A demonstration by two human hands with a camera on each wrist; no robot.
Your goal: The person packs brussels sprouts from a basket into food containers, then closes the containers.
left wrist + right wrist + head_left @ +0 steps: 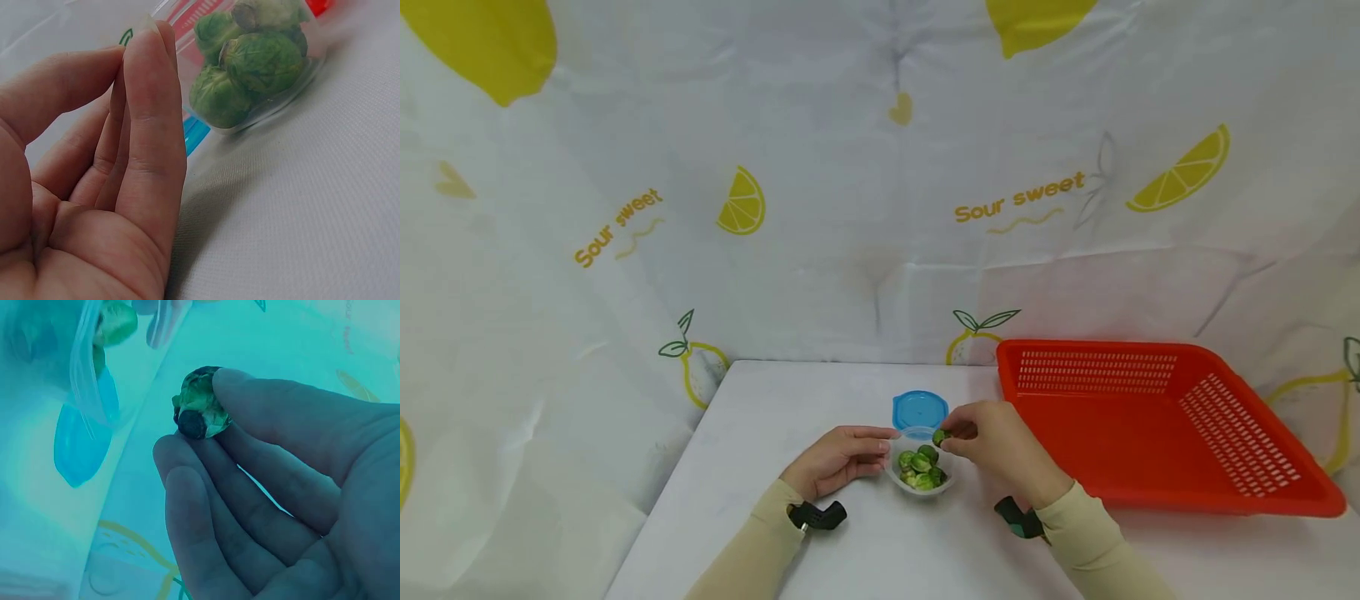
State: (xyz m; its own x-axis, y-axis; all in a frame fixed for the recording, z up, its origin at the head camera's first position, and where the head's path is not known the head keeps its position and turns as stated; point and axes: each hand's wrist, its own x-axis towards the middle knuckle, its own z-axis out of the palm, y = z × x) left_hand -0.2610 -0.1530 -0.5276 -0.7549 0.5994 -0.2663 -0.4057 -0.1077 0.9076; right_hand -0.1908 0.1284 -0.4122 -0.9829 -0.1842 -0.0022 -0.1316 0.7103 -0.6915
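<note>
A round clear plastic container (pixel 919 492) with several Brussels sprouts (pixel 921 460) in it stands on the white table. My left hand (pixel 842 458) is at its left side, fingertips together at the rim; the exact contact is partly hidden. Through the container's wall in the left wrist view, Brussels sprouts (pixel 262 62) show just beyond my fingers. Above the container's right rim, my right hand (pixel 996 442) pinches one small Brussels sprout (pixel 939 437) between thumb and fingers. That sprout's dark cut stem (pixel 192 424) faces the right wrist camera.
Behind the container lies a blue lid (pixel 921 411), flat on the table (pixel 805 392). A large red plastic basket (pixel 1105 433) with perforated sides stands to the right, close to my right forearm. A lemon-print sheet (pixel 850 167) hangs behind the table.
</note>
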